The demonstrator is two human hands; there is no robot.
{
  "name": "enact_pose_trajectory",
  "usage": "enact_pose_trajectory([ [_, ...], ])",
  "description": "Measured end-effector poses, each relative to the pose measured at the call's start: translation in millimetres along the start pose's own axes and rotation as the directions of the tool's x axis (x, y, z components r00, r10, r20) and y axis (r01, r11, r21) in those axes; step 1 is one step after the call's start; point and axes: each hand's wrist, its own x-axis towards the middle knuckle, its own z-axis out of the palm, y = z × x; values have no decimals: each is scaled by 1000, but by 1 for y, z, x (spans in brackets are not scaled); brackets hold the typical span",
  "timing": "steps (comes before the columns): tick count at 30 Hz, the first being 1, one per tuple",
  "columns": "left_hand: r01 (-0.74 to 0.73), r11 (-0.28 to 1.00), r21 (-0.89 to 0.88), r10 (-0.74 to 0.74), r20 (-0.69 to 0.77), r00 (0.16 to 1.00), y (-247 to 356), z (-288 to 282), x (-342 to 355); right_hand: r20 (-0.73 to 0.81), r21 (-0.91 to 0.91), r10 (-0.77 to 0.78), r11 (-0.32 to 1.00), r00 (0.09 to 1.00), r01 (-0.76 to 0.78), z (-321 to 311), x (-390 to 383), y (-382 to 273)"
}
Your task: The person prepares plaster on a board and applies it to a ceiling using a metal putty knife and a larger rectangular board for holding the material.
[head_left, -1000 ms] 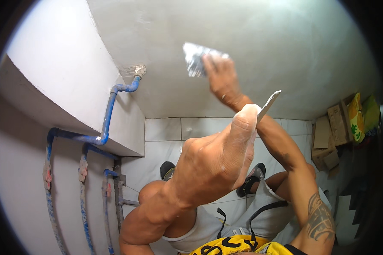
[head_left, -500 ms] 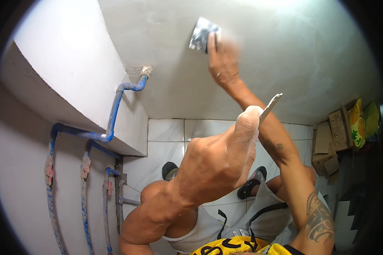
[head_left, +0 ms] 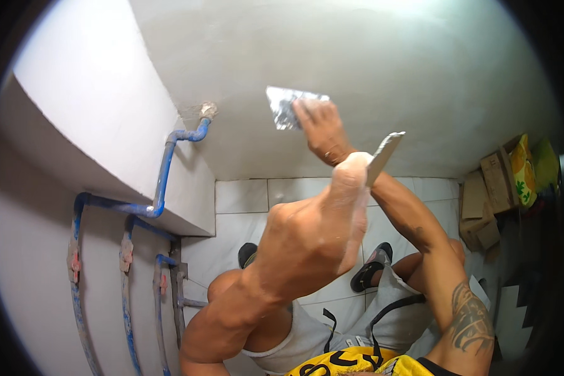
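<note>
My right hand (head_left: 323, 128) reaches out to the grey plastered wall (head_left: 413, 94), fingers closed over a wide metal putty scraper (head_left: 283, 113). The scraper's shiny blade is smeared and slightly blurred, and it lies close to the wall surface; whether it touches cannot be told. Nearer to me, my left hand (head_left: 310, 235) is a fist with its thumb pressed on a thin flat plate (head_left: 385, 153). That plate shows nearly edge-on, with whitish paste along its tip; the rest is hidden behind the hand.
Blue water pipes (head_left: 163, 178) with red-handled valves (head_left: 75, 266) run along the left wall, one entering the plastered wall. Cardboard boxes (head_left: 498, 182) and a yellow-green bag (head_left: 521, 172) stand at the right. Below is a white tiled floor (head_left: 241, 197), with my feet on it.
My right hand has brought the scraper down the wall and a little left, and its blade has turned. The left hand, still holding the plate, has shifted slightly left.
</note>
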Motion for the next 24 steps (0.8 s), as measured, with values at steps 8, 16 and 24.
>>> enact_pose_trajectory([
  [8,105,994,12,-105,59,993,0,5,-1,-438,-363,79,895,895,-257,-98,55,155],
  [16,93,995,37,-96,85,992,0,16,2,-259,-453,83,870,962,-197,-38,36,115],
  [24,118,992,55,-122,84,989,-5,18,2,-81,-139,-32,990,996,21,-16,-9,67],
])
